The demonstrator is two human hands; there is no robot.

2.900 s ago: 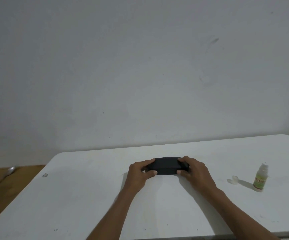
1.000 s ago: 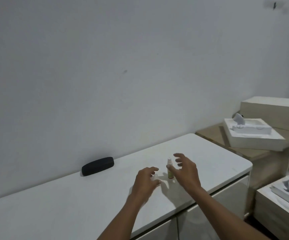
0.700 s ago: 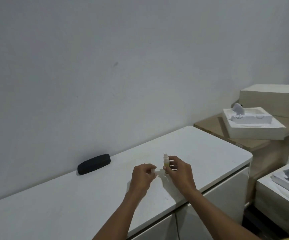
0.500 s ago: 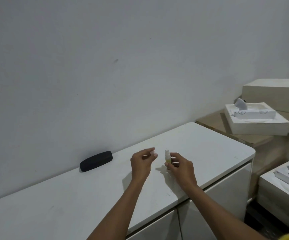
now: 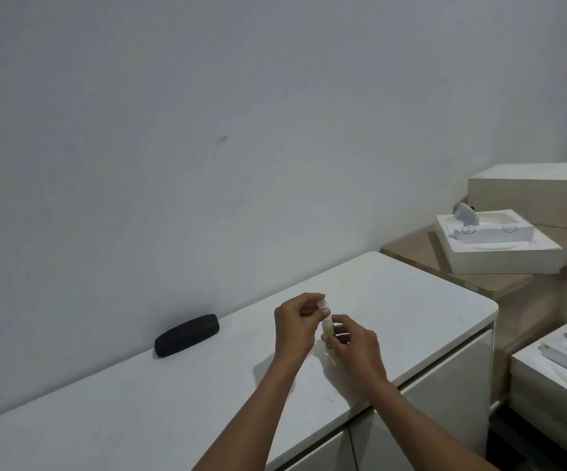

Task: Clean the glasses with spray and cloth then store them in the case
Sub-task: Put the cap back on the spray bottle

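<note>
Fingers (image 5: 340, 320) pinching spray bottle (image 5: 327, 328)

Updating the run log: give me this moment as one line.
stage: capping spray bottle | right hand: holds bottle | left hand: pinches cap at bottle top | glasses case: shut, on white cabinet top

- Two bare forearms enter from the lower edge, with no sleeves in view.
- The left hand (image 5: 294, 326) and right hand (image 5: 355, 345) are bare: no gloves, rings, watch or wristbands visible.
</note>
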